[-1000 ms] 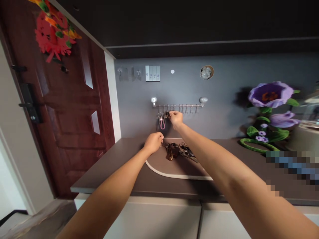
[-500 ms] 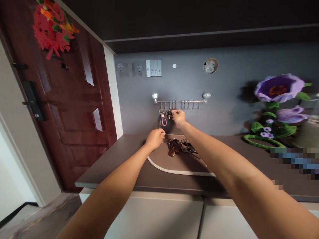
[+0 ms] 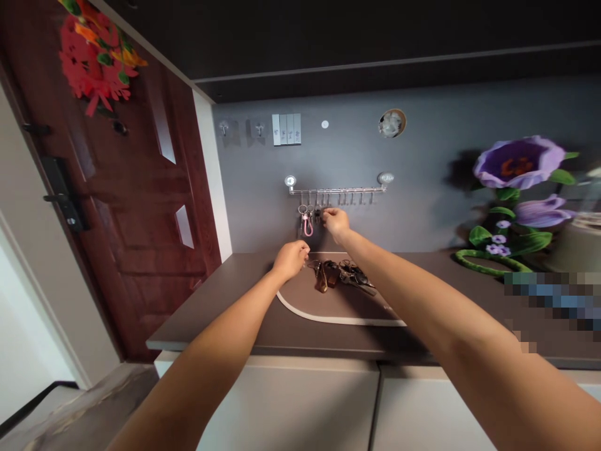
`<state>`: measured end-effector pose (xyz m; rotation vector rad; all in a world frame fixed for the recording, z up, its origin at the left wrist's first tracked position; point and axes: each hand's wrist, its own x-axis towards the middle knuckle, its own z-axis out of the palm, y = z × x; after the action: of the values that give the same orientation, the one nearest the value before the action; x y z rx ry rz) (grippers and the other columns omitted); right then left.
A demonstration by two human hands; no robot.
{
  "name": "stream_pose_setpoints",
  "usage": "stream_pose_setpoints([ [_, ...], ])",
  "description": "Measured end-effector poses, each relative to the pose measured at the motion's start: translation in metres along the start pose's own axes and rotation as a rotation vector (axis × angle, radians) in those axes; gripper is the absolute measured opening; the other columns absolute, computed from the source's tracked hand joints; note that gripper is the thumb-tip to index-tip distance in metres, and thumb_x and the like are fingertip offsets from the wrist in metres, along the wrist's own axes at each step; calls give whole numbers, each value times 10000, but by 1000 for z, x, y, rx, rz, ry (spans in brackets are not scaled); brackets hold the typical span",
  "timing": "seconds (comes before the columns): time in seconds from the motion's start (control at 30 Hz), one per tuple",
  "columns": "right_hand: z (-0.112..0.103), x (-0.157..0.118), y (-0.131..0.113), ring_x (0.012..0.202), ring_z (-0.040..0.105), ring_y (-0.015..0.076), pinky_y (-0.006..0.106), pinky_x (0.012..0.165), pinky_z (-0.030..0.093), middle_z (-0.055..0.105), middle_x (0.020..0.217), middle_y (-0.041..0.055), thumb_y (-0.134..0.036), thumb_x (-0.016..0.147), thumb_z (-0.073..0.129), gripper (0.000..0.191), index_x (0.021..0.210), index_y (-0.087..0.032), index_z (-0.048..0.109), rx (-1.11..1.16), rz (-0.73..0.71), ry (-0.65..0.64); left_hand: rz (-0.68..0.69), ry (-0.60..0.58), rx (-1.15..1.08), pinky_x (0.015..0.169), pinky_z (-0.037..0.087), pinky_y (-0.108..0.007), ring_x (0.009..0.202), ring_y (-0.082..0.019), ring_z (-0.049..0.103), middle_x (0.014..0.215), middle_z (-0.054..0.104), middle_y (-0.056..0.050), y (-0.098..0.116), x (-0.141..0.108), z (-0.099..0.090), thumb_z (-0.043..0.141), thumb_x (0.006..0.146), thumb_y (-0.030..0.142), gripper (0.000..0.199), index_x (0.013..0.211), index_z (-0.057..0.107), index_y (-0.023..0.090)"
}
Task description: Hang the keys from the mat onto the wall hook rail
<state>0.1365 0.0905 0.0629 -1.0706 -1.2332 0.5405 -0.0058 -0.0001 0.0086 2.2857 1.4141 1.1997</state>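
Note:
A silver hook rail (image 3: 338,190) is fixed to the grey wall. Keys on rings (image 3: 303,216) hang from its left hooks, among them a pink strap (image 3: 308,225). Beside the small dark hanging keys (image 3: 318,215), my right hand (image 3: 336,224) is closed with its fingertips together; what they grip, if anything, is hidden. My left hand (image 3: 292,258) hovers lower, over the left edge of the mat, fingers curled closed. Any object in it cannot be made out. Below both hands lie brown key fobs (image 3: 327,275) and a bunch of keys (image 3: 354,275).
A brown mat (image 3: 305,304) with a pale rim lies on the dark counter (image 3: 206,319). Purple fabric flowers (image 3: 519,164) stand at the right. Switches (image 3: 287,129) and clear hooks (image 3: 258,129) are on the wall, under a dark cabinet (image 3: 357,37). A red-brown door (image 3: 141,219) is at left.
The view has shifted slightly. My right fingertips now sit a little farther to the right of the small dark hanging keys. My left hand stays almost in place.

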Motion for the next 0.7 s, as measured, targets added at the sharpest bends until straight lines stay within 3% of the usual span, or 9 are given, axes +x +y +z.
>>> stream_pose_setpoints([
  [0.4,-30,-58,-52,579,517,62,214,572,432,596,803,33,-118,738,481,184,912,-138,538,205,50,-167,-13,-7,-66,509,412,-165,540,-70,557,702,611,-15,0,0,-2,427,790,202,146,810,560,145],
  [0.53,-40,-77,-41,611,551,74,219,591,437,612,793,36,-135,761,462,192,942,-139,526,184,20,-248,13,-21,-55,552,427,-174,556,-74,558,685,602,-7,-1,-1,0,447,780,186,136,825,568,144],
  [0.7,-50,-93,-9,692,578,106,254,671,455,632,791,34,-164,747,484,193,924,-147,560,-43,-88,-329,41,-15,40,620,437,-205,632,-103,566,718,616,-16,-2,-2,0,473,773,199,157,867,590,154],
])
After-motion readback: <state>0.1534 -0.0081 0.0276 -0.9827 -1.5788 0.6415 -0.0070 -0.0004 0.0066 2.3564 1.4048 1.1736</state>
